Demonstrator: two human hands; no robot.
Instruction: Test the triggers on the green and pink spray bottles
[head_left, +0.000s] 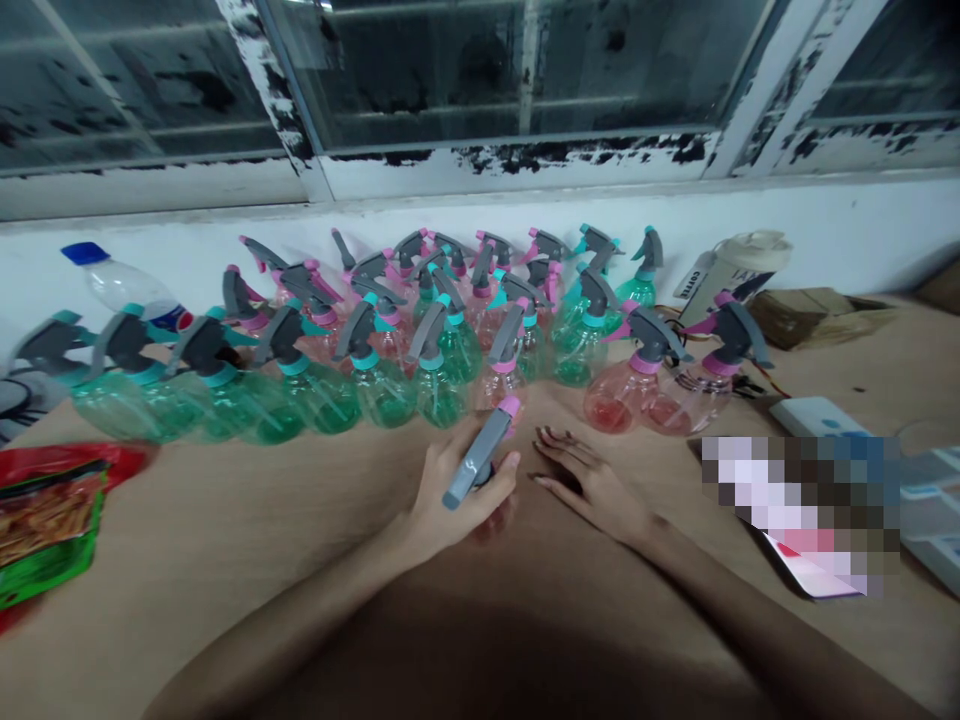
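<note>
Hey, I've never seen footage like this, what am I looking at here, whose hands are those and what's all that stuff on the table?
This is one picture from a camera worn on a person's head, looking forward and down, so the two bare arms are that person's own. The left hand grips a spray bottle with a grey trigger and pink nozzle. The right hand lies flat on the brown table, holding nothing. Behind the hands stand rows of spray bottles, green ones mostly left, pink ones right. A snack packet lies at far left, and a water bottle lies by the wall.
</note>
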